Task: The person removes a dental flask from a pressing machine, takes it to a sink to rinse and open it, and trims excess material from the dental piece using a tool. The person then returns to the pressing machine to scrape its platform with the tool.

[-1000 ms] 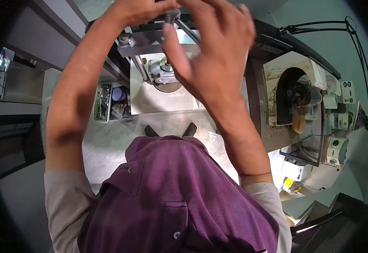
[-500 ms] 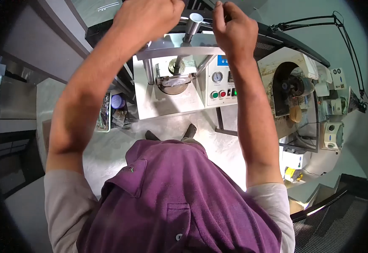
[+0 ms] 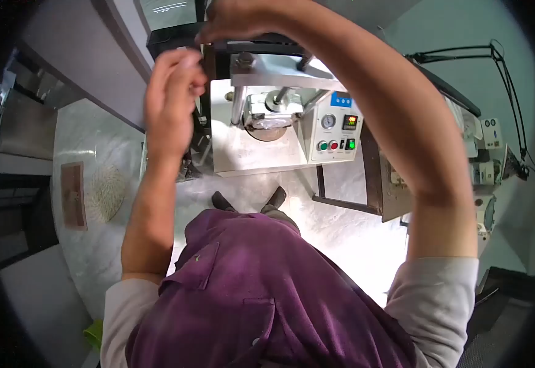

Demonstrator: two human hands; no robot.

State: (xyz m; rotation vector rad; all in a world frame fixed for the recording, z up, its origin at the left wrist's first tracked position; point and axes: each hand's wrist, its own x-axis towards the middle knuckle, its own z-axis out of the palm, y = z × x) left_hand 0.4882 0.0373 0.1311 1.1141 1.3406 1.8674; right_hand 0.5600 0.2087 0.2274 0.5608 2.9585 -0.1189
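Floor (image 3: 114, 245): pale grey, marbled, lit brightly at right.

Nearest: purple garment (image 3: 267, 294), grey sleeves; dark shoes (image 3: 275, 197) beyond it, just short of the machine.

White base (image 3: 258, 158) of the machine: front edge toward the person. Control panel (image 3: 341, 136) at its right front corner, with gauge, lit display, green and red buttons.

Metal block (image 3: 256, 109): toward the middle of the base, over a round plate (image 3: 264, 133) whose front rim shows. Seating under the screw rod (image 3: 281, 95) looks done; tightness cannot be judged, nor what remains.

Crossbar (image 3: 273, 80): above the block, its right end covered by the right forearm, which also hides the rod's upper end.

Left hand (image 3: 172, 98): beside the crossbar's left end, blurred, fingers curled; no object made out, grip uncertain.

Right hand (image 3: 237, 21): across to the left, beyond the crossbar, at the picture's top, fingers indistinct; cannot tell whether it grips anything.

Far right: black lamp arm (image 3: 457, 50) against the wall; equipment below partly covered by the right arm.
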